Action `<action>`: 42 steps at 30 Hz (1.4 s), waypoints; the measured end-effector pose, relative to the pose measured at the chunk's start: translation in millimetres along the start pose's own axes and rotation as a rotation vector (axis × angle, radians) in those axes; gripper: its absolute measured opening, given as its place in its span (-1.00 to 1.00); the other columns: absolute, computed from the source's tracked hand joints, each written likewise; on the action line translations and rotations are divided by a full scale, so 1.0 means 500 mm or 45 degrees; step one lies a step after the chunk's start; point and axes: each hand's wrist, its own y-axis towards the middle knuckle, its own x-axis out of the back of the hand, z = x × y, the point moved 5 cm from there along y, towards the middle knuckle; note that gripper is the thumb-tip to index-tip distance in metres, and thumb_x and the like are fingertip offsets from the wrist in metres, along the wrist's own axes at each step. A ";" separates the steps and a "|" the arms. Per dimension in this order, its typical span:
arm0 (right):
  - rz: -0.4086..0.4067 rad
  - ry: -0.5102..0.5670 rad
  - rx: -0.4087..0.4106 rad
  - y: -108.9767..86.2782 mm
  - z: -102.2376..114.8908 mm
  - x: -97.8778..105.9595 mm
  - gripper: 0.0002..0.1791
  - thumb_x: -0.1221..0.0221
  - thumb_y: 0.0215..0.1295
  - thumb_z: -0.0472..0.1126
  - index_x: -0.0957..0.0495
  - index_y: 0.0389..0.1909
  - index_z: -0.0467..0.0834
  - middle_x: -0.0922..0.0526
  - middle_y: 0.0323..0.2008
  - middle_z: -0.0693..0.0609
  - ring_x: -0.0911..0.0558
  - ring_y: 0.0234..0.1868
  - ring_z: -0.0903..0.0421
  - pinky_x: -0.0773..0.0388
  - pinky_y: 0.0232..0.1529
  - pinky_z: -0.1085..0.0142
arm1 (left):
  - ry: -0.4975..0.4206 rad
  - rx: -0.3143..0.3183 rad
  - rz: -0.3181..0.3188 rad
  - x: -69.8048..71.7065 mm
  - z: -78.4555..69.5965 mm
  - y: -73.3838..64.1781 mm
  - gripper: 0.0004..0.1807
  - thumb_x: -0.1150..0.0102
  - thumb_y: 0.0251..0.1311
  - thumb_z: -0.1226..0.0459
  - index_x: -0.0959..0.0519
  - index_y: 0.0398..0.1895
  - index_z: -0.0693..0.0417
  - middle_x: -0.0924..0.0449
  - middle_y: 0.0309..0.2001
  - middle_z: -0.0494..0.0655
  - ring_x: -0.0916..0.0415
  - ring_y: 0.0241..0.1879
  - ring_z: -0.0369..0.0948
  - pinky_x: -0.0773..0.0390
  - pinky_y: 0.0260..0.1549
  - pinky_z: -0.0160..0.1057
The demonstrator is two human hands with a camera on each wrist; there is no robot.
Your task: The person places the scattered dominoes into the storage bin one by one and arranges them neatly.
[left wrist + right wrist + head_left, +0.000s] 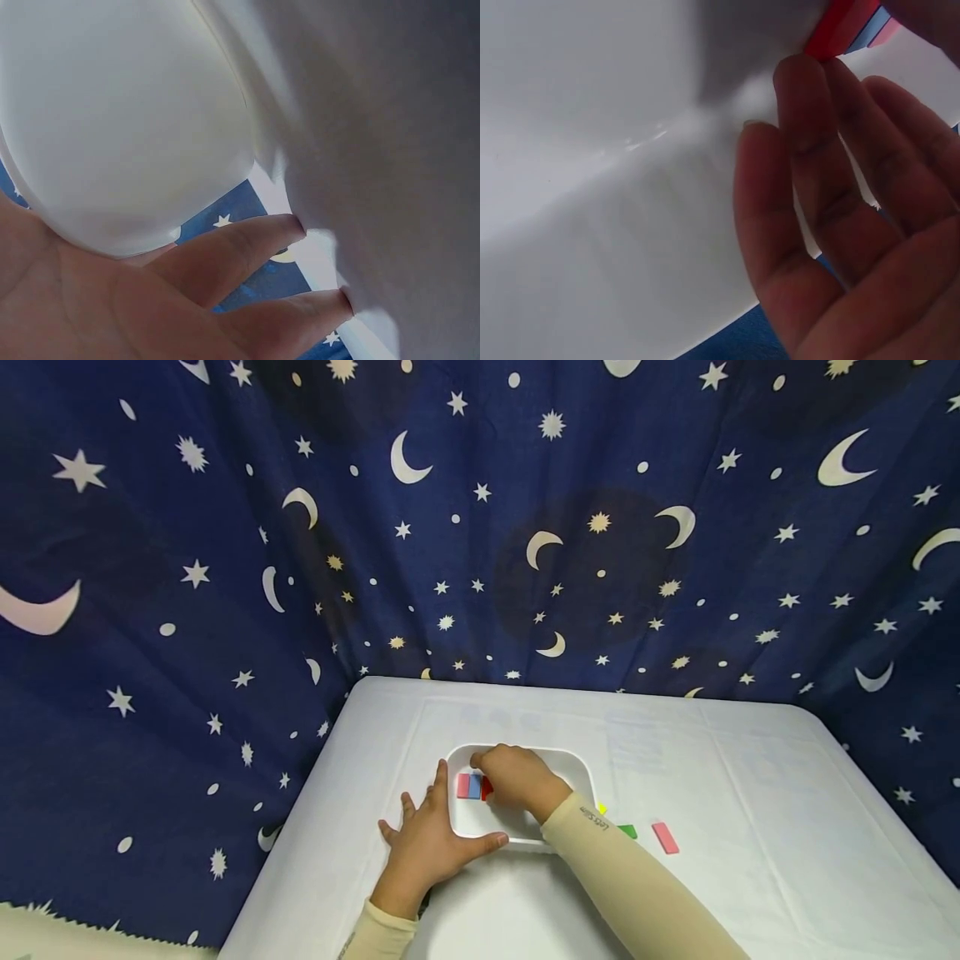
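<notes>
Right grip (517,777) is curled narrow at the red block (487,788), touching it; can't tell if it's pinched. Block's in the tray (468,820) under that grip. Probably light, stiff, slightly slick, so I'd grab opposite sides. Left grip (431,843) is spread wide, touching the tray.

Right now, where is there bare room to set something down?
Bare: the table right of the loose pink block, and between tray and curtain. Crowded: the tray's left half, with blocks beside the right hand and left hand at its corner.
</notes>
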 end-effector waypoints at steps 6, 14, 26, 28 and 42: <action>-0.002 0.003 0.006 0.000 0.003 -0.002 -0.49 -0.60 0.02 -0.24 -0.72 0.06 -0.02 -0.50 -0.54 0.26 -0.52 -0.49 0.14 -0.56 -0.35 0.18 | 0.011 0.003 0.007 0.000 0.000 -0.001 0.69 -0.02 -0.53 -0.85 0.24 0.76 -0.33 -0.25 0.60 -0.16 -0.08 0.51 0.47 0.14 0.16 0.78; -0.014 -0.031 0.022 -0.001 0.007 -0.001 -0.53 -0.61 0.02 -0.23 -0.73 -0.01 -0.02 -0.49 -0.56 0.26 -0.51 -0.48 0.15 -0.55 -0.35 0.20 | 0.010 -0.002 0.009 -0.001 0.001 -0.001 0.69 -0.03 -0.52 -0.85 0.24 0.76 -0.33 -0.25 0.60 -0.16 -0.08 0.51 0.48 0.14 0.16 0.78; -0.009 -0.013 0.024 -0.004 0.006 0.001 -0.58 -0.60 0.03 -0.19 -0.72 -0.06 -0.01 -0.48 -0.57 0.27 -0.50 -0.49 0.17 -0.52 -0.37 0.22 | 0.010 0.001 0.014 0.001 -0.003 -0.001 0.68 -0.10 -0.49 -0.82 0.18 0.76 -0.27 -0.25 0.60 -0.15 -0.08 0.51 0.48 0.14 0.16 0.79; -0.008 0.004 0.018 -0.005 0.005 0.003 -0.55 -0.59 0.02 -0.19 -0.72 -0.02 -0.01 -0.50 -0.56 0.26 -0.51 -0.48 0.16 -0.53 -0.37 0.21 | 0.010 0.003 0.015 0.000 -0.002 -0.001 0.67 -0.12 -0.47 -0.81 0.19 0.76 -0.27 -0.25 0.60 -0.15 -0.09 0.51 0.48 0.14 0.15 0.79; -0.003 0.072 -0.025 -0.007 0.001 0.013 -0.42 -0.58 0.00 -0.17 -0.71 0.13 -0.03 -0.65 -0.39 0.21 -0.55 -0.41 0.13 -0.59 -0.29 0.14 | 0.007 0.001 0.019 0.000 -0.001 0.001 0.68 -0.08 -0.49 -0.82 0.20 0.76 -0.29 -0.25 0.60 -0.15 -0.08 0.50 0.49 0.14 0.15 0.79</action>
